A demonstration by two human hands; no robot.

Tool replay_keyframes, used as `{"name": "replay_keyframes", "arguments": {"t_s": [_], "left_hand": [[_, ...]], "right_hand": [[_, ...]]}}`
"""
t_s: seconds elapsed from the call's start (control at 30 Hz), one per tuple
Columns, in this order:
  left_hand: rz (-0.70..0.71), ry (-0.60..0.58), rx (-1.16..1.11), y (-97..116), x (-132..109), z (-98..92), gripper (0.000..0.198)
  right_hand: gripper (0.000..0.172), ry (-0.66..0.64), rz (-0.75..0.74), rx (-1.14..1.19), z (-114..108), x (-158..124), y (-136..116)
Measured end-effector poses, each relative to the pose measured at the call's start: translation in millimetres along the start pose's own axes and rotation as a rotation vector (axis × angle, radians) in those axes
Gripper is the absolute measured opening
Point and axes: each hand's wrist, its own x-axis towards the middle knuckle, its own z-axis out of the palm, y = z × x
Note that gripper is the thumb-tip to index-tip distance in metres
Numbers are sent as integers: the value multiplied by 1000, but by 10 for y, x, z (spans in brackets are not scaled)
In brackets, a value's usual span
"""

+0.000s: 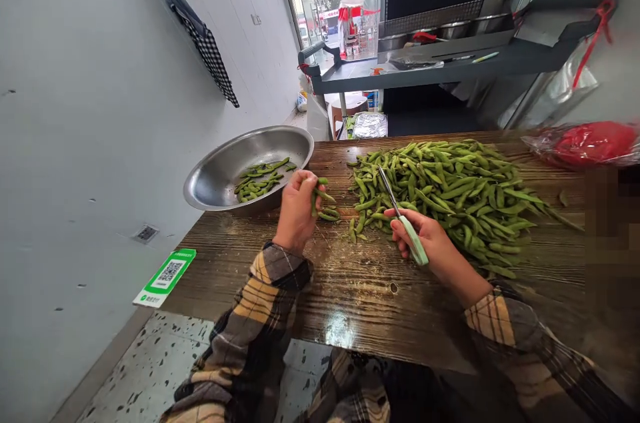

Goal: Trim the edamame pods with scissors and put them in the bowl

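On the dark wooden table (345,283), a broad heap of green bean pods (450,189) lies to my right, and a steel basin (213,176) with a few pods (257,181) in it sits to my left. My left hand (297,209) is closed in a pinch on a pod or two (321,195) just beside the basin's near right side; my fingers hide how many. My right hand (420,236) is wrapped around the pale green handle of the scissors (413,239), blades looking nearly together and pointing away from me over the heap's left margin. I'd judge that this grip keeps the tips clear of my left fingers, and that heap and basin flank my hands so both are within short reach. A few loose pods (329,214) rest on the wood between them. As for edges, the basin's left rim seems to reach past the table's side, near the wall (100,143), and a green QR card (167,278) sits at the near left corner. A red bundle in plastic (593,143) bounds the far right. The widest open room is the bare wood in front of my wrists.
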Motion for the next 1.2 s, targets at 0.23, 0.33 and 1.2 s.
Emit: {"name": "replay_keyframes", "arguments": {"t_s": [0.23,0.33,1.2], "left_hand": [[499,270,936,639,632,-697,12],[581,111,1345,740,705,-918,34],[110,-414,830,-531,-110,44,3]], "right_hand": [[58,-4,-10,52,4,-10,-13],[58,2,-14,60,-3,-5,-6],[59,-23,-20,-13,-39,4,36]]}}
